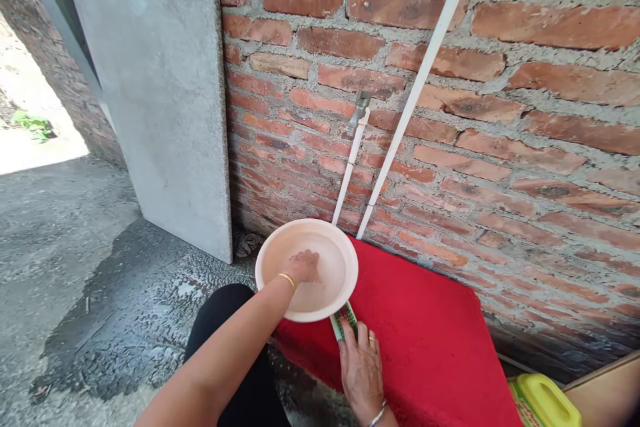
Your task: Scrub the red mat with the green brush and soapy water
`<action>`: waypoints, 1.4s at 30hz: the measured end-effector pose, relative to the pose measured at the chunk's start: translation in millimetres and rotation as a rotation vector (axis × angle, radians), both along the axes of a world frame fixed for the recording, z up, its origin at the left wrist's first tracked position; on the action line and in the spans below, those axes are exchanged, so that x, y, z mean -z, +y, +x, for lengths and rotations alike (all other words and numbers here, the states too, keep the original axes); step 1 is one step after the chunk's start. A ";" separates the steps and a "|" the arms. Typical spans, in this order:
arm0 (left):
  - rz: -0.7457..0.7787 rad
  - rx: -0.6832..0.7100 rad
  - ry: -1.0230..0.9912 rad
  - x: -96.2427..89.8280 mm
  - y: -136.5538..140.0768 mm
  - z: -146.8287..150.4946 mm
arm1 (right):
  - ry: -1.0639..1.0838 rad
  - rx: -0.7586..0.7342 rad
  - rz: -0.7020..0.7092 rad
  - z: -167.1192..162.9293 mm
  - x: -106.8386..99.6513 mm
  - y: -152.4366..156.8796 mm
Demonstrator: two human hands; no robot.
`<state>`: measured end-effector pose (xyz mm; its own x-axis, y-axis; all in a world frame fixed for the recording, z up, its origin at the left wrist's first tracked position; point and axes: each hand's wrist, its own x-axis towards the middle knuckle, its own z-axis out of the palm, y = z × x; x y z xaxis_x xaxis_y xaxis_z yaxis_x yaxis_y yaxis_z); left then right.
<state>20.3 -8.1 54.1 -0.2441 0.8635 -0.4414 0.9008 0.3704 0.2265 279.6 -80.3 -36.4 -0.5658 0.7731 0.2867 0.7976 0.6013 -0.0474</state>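
A pale pink basin (273, 247) holding cloudy water sits at the far left end of a red-covered surface (425, 327). My left hand (303, 267), with a gold bangle at the wrist, reaches into the basin. Its fingers are partly under the water, and whether they grip anything is hidden. Just outside the basin's near rim, my right hand (361, 367) has its fingers closed over the near end of a small green-and-white oblong thing (344, 321). That thing has a dark, speckled top; its far end reaches the basin's rim, and its exact kind is unclear.
Behind the basin rises a brick wall (345, 43) with a tap (360, 110) and a white pipe (417, 93). A grey slab (160, 107) leans at left over the wet concrete floor (125, 300). A yellow jug (545, 400) stands at lower right.
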 end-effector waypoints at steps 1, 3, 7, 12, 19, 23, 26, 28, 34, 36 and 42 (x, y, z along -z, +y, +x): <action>-0.001 0.001 0.002 -1.0 -0.5 0.4 | -0.001 -0.020 0.000 2.9 3.0 -5.2; 0.002 -0.002 0.003 -2.1 -1.7 1.2 | 0.002 -0.046 -0.005 8.4 4.6 -7.5; 0.019 -0.006 0.001 -2.8 -4.0 2.2 | 0.005 -0.013 -0.024 14.2 -7.9 15.9; 0.007 -0.010 0.004 -2.9 -3.4 2.2 | -0.013 0.096 -0.049 12.9 -21.5 44.8; 0.004 0.003 -0.003 0.2 -0.8 0.1 | 0.056 0.022 -0.003 34.1 4.4 16.7; 0.003 0.014 0.005 -0.5 -2.2 0.7 | 0.093 -0.007 -0.004 57.5 8.5 14.9; 0.014 0.012 0.007 -2.5 -4.2 1.8 | 0.102 0.041 -0.005 63.7 4.1 29.2; 0.012 0.007 0.012 -4.3 -5.3 2.5 | 0.104 0.092 0.004 60.7 0.7 40.5; -0.012 0.016 0.024 -7.6 -4.5 3.2 | 0.096 0.169 0.035 43.2 -1.6 49.0; -0.013 0.019 0.020 -7.5 -3.5 3.0 | 0.100 0.157 0.039 41.6 0.4 42.7; -0.020 0.026 0.017 -6.4 -2.3 2.9 | 0.091 0.102 0.043 46.5 7.6 22.9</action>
<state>23.3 -10.4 60.5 -0.2292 0.8607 -0.4545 0.9139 0.3510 0.2039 326.0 -57.4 -44.0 -0.4554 0.8108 0.3677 0.8480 0.5208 -0.0982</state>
